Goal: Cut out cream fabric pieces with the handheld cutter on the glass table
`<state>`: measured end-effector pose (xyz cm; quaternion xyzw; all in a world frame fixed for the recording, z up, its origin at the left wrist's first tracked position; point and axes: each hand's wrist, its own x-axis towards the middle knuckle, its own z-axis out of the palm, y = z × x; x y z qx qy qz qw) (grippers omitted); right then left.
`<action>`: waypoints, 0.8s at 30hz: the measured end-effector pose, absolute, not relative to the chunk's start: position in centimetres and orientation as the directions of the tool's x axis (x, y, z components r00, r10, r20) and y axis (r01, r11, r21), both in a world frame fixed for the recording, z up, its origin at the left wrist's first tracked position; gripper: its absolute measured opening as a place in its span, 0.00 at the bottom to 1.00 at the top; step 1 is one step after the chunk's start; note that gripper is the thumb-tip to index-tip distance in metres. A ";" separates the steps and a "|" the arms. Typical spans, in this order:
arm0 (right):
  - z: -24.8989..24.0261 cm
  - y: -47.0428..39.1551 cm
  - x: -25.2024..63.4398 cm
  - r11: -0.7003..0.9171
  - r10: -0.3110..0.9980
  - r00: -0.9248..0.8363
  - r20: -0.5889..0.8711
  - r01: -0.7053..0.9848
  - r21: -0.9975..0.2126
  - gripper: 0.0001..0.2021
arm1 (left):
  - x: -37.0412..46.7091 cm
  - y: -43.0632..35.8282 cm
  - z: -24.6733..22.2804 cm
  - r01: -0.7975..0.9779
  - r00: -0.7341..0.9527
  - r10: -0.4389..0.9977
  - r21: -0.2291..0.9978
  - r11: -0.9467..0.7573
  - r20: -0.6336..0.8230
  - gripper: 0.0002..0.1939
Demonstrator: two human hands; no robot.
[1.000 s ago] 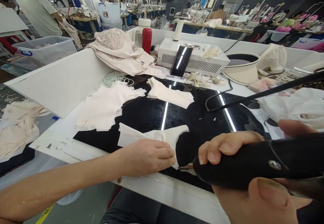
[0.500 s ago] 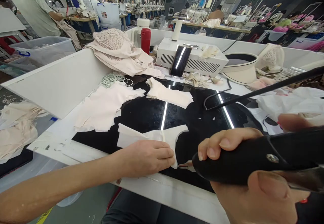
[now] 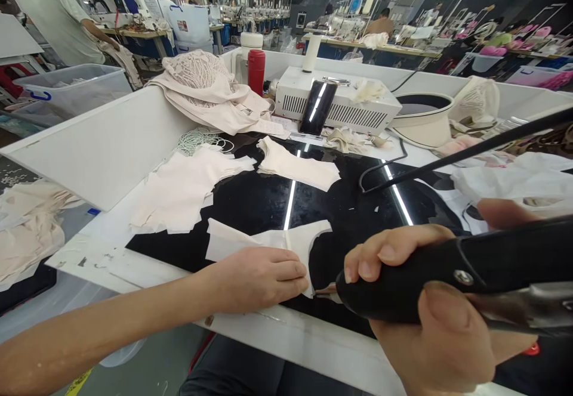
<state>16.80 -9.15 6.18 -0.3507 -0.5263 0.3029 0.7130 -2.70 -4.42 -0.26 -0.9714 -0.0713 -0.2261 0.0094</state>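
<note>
My left hand lies on a cream fabric piece near the front edge of a glossy black work surface. Its fingers are closed together on the piece's right corner. In my right hand is a black pistol-like hand tool with a narrow metal tip. That tip is at the fabric corner, just beside my left fingertips; whether it touches is too small to tell. Farther back lie a second cream piece and a stack of pale fabric pieces.
A black cable or rod crosses above the right side. Behind stand a vented white box, a phone, a red bottle, a sun visor and heaped garments. A white panel borders the left. A co-worker stands far left.
My right hand and the tool have shifted slightly left and tilted a little, with the tip staying at the fabric corner. My left hand and the fabric look the same.
</note>
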 end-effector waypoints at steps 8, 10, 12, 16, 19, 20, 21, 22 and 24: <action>6.7 -9.0 16.3 0.637 0.757 0.341 0.558 -0.195 -0.746 0.20 | -2.6 -4.4 -0.2 0.127 0.869 0.132 0.042 -0.991 0.476 0.11; 6.7 -9.0 16.4 0.642 0.760 0.325 0.563 -0.239 -0.728 0.24 | -2.6 -4.4 -0.2 0.131 0.875 0.135 0.043 -0.991 0.464 0.11; 6.7 -8.9 16.5 0.642 0.762 0.310 0.569 -0.246 -0.726 0.25 | -2.6 -4.4 -0.2 0.142 0.877 0.151 0.054 -0.988 0.456 0.11; 6.5 -9.1 16.4 0.621 0.780 0.292 0.553 -0.254 -0.742 0.25 | -2.6 -4.4 0.1 0.157 0.854 0.187 0.103 -0.982 0.485 0.14; 6.5 -9.4 16.2 0.611 0.790 0.299 0.536 -0.300 -0.733 0.26 | -2.6 -4.7 0.6 0.145 0.853 0.200 0.150 -0.978 0.482 0.16; 6.6 -9.4 16.3 0.613 0.788 0.306 0.534 -0.307 -0.728 0.26 | -2.7 -5.0 0.7 0.137 0.858 0.201 0.166 -0.977 0.473 0.16; 6.7 -9.4 16.5 0.617 0.784 0.313 0.536 -0.309 -0.723 0.26 | -2.8 -5.3 0.8 0.124 0.863 0.196 0.181 -0.976 0.465 0.16; 6.9 -9.2 16.8 0.622 0.781 0.314 0.540 -0.303 -0.722 0.27 | -3.0 -5.6 0.9 0.106 0.869 0.188 0.199 -0.974 0.458 0.17; 7.3 -8.6 17.8 0.641 0.763 0.333 0.555 -0.272 -0.718 0.27 | -3.4 -6.3 1.0 0.071 0.883 0.179 0.253 -0.965 0.434 0.17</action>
